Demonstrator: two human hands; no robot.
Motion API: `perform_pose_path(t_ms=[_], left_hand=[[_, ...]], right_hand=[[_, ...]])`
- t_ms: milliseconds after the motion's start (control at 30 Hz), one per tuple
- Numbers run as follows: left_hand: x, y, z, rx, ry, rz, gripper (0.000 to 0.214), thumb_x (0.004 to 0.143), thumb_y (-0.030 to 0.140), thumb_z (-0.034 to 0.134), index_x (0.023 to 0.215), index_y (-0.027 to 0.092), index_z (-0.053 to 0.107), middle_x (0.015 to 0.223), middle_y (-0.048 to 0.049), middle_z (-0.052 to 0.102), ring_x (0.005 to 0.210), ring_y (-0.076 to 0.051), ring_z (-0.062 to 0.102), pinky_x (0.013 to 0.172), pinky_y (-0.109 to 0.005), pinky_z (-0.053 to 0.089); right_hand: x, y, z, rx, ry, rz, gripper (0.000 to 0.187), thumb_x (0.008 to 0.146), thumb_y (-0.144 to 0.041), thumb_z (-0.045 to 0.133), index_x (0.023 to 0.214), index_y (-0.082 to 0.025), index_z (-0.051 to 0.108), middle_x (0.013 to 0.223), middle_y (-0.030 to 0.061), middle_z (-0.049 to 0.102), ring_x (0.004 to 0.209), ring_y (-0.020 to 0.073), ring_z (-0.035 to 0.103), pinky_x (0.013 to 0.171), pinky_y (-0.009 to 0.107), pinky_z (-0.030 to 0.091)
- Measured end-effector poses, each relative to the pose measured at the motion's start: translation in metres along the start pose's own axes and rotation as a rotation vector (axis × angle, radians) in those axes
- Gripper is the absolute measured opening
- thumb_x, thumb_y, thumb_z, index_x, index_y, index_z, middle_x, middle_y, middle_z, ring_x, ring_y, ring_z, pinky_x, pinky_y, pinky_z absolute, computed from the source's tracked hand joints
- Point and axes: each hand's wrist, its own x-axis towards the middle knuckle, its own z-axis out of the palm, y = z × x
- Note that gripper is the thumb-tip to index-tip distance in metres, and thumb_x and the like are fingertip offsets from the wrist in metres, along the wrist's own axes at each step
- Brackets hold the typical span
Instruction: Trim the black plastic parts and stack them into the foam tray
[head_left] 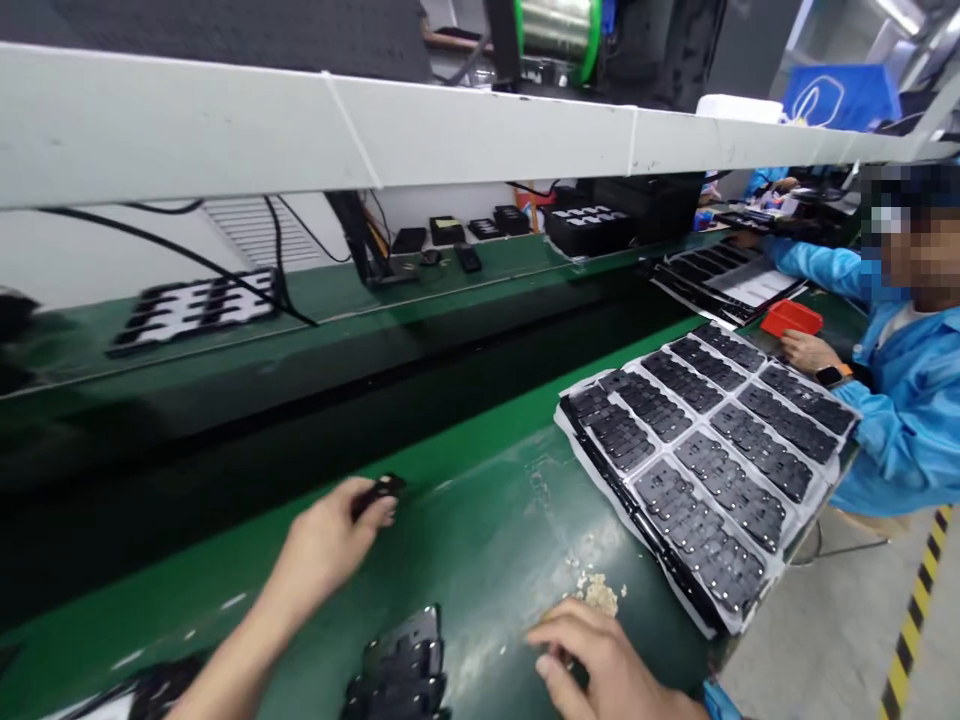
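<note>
My left hand (337, 530) is closed around a small black plastic part (382, 487), held above the green bench near its middle. My right hand (592, 660) is low in the view, fingers curled with thumb and forefinger close together. Whatever lies between those fingertips is too small to make out. Just beyond it is a little heap of pale beige bits (600, 593), with a few crumbs scattered around. Between my two forearms, a group of overlapping black plastic parts (401, 665) lies on the bench, cut off by the bottom edge.
A stacked tray (679, 445) with rows of black parts stands on the right. Beyond it, a co-worker in a blue smock (907, 400) has one hand by a red box (791, 318). A white shelf beam (480, 130) crosses overhead. Another parts tray (199, 305) lies at the back left.
</note>
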Motion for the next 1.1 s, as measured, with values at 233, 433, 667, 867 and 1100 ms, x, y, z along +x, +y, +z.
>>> perform_pose_path(t_ms=[233, 433, 667, 867, 1100], left_hand=[[-0.15, 0.112, 0.028, -0.397, -0.307, 0.342, 0.034, 0.099, 0.039, 0.055, 0.074, 0.022, 0.071, 0.075, -0.0016, 0.073, 0.07, -0.019, 0.067, 0.068, -0.027, 0.047], [-0.189, 0.131, 0.032, -0.435, -0.259, 0.273, 0.033, 0.103, 0.033, 0.052, 0.076, 0.022, 0.066, 0.072, -0.0004, 0.068, 0.065, -0.017, 0.061, 0.068, -0.027, 0.045], [-0.202, 0.132, 0.039, -0.397, -0.198, 0.307, 0.025, 0.103, 0.028, 0.049, 0.08, 0.023, 0.059, 0.072, -0.0005, 0.063, 0.063, -0.018, 0.057, 0.066, -0.028, 0.047], [-0.204, 0.13, 0.046, -0.416, -0.175, 0.298, 0.028, 0.103, 0.029, 0.048, 0.076, 0.024, 0.051, 0.07, 0.0008, 0.059, 0.061, -0.017, 0.054, 0.062, -0.027, 0.044], [-0.199, 0.129, 0.051, -0.448, -0.224, 0.219, 0.031, 0.102, 0.033, 0.048, 0.072, 0.024, 0.047, 0.068, 0.0014, 0.058, 0.06, -0.017, 0.052, 0.062, -0.027, 0.042]], right_hand=[[0.015, -0.017, -0.032, 0.516, 0.026, 0.203, 0.041, 0.103, -0.038, 0.06, 0.139, -0.019, 0.061, 0.093, 0.0044, 0.072, 0.065, 0.0141, 0.066, 0.062, 0.025, 0.055], [0.007, -0.033, -0.047, 0.577, -0.021, 0.128, 0.031, 0.105, -0.044, 0.058, 0.106, -0.018, 0.077, 0.096, 0.0059, 0.069, 0.056, 0.01, 0.058, 0.053, 0.024, 0.049], [0.007, -0.033, -0.045, 0.53, -0.002, 0.094, 0.029, 0.104, -0.037, 0.06, 0.094, -0.02, 0.081, 0.092, 0.0067, 0.07, 0.062, 0.0132, 0.059, 0.052, 0.023, 0.047], [0.01, -0.03, -0.044, 0.512, 0.029, 0.061, 0.029, 0.103, -0.033, 0.06, 0.088, -0.021, 0.081, 0.087, 0.0062, 0.071, 0.078, 0.0192, 0.068, 0.067, 0.028, 0.054], [0.011, -0.026, -0.042, 0.446, 0.027, 0.086, 0.027, 0.099, -0.027, 0.058, 0.086, -0.02, 0.08, 0.087, 0.0066, 0.072, 0.082, 0.0206, 0.069, 0.068, 0.028, 0.054]])
